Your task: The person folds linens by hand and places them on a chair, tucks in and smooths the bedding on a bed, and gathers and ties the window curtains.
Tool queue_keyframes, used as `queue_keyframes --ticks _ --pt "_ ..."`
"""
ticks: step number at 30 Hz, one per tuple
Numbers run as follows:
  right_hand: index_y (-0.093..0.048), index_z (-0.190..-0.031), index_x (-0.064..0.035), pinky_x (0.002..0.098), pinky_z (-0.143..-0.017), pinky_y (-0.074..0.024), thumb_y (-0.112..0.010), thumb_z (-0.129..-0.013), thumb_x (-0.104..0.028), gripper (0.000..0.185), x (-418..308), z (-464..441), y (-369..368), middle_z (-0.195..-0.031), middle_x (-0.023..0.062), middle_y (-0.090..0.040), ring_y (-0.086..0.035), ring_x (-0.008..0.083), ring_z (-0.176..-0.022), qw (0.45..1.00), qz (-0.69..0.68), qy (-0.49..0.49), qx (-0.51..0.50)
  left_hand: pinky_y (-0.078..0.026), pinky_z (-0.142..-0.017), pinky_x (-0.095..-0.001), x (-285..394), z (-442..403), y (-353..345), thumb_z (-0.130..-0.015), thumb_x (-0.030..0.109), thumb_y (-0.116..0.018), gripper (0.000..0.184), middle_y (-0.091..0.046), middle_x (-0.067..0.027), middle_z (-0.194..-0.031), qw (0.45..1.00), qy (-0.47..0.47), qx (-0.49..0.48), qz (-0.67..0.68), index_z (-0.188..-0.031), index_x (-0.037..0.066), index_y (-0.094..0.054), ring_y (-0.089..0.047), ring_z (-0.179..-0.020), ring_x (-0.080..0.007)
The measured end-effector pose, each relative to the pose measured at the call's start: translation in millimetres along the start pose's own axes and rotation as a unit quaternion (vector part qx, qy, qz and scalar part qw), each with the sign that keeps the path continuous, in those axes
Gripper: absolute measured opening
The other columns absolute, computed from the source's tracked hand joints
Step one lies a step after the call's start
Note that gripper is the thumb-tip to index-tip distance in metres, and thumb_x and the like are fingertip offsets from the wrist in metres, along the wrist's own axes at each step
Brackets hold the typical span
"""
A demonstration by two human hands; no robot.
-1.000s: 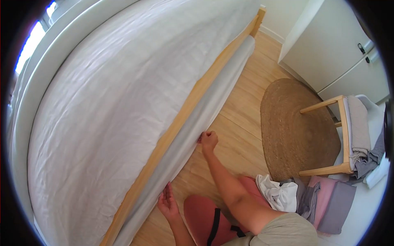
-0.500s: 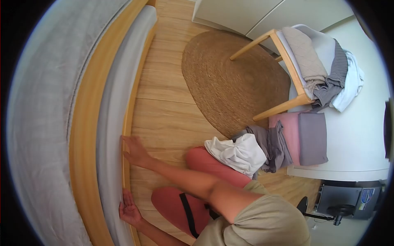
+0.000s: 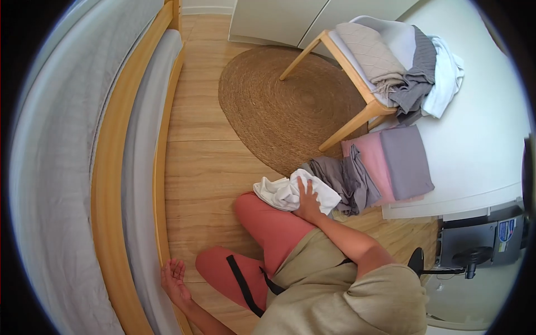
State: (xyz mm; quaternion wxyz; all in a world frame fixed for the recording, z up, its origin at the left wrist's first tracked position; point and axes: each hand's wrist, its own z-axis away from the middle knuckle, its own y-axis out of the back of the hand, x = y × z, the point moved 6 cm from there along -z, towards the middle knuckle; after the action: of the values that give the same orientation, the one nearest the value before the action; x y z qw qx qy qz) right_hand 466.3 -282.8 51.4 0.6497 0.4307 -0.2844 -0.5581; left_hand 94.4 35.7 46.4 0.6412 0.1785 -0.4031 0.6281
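My right hand [image 3: 308,202] rests on a crumpled white cloth [image 3: 329,195] beside my right knee, its fingers spread over the fabric. At the lower left, my left hand [image 3: 176,281] is palm up with loosely curled, parted fingers, against the wooden rail [image 3: 160,190] of a low pull-out bed. Inside that rail lies a mattress with a light grey sheet [image 3: 144,123]. Above it runs the thicker wooden side board [image 3: 109,167] of the upper bed, which has a pale grey cover [image 3: 61,167].
A woven round rug [image 3: 279,100] lies under a wooden chair [image 3: 357,120] heaped with knitted textiles. Grey crumpled cloth [image 3: 346,178] and folded pink [image 3: 369,162] and grey fabric [image 3: 406,162] lie beside the white cloth. White cabinets [image 3: 273,22] stand behind; a black-framed item [image 3: 480,245] is at right.
My right hand has left the lower bed's edge and moved right onto the white cloth. My left hand stays by the rail. The view has turned from the upper bed toward the floor and chair.
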Motion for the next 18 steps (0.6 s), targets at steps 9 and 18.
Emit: queue_keyframes --ticks 9,18 --pt "-0.057 -0.113 -0.0099 0.0373 -0.079 -0.0466 -0.071 -0.049 -0.016 0.066 61 -33 49 -0.094 0.0168 -0.064 -0.06 0.0324 -0.089 0.946 -0.202 0.1 0.233 -0.05 -0.078 -0.0326 12 42 -31 -0.088 0.02 -0.056 0.027 -0.061 -0.0124 -0.095 0.995 -0.035 -0.088 0.017 -0.106 0.0 -0.053 -0.061 -0.083 -0.0214" --pt "-0.058 -0.099 0.0017 0.0293 -0.074 -0.0487 -0.071 -0.052 0.005 0.048 23 56 204 -0.09 0.0101 -0.064 -0.062 0.0177 -0.079 0.8 -0.552 0.139 0.188 -0.044 -0.092 -0.0418 -61 98 -207 -0.091 0.031 -0.048 0.05 -0.048 -0.0187 -0.121 0.858 0.128 -0.484 0.115 -0.127 -0.002 -0.038 -0.051 -0.109 -0.0287"
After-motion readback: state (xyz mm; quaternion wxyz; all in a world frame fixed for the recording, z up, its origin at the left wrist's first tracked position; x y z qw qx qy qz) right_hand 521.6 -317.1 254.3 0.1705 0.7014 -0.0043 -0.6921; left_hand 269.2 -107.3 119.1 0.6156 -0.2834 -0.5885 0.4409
